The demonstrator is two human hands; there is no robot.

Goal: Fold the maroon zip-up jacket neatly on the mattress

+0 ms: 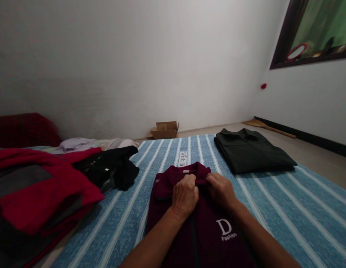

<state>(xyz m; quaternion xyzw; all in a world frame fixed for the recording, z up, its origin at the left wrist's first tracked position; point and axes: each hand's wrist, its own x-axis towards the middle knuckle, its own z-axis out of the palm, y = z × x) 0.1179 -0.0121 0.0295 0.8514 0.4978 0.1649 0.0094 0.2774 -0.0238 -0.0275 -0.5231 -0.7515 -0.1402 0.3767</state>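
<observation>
A maroon jacket with a white letter D and the word Fashion on its chest lies front side up on the bed, its collar pointing away from me. My left hand is closed in a fist at the front of the collar, gripping the cloth near the top of the zip. At the right side of the collar, my right hand pinches the collar edge between thumb and fingers. The lower part of the jacket runs out of view beneath my forearms.
Blue-and-white striped bedding lies under everything. A folded dark green garment rests at the right. To the left are a heaped red and grey garment and a black garment. An open cardboard box stands beyond the bed by the wall.
</observation>
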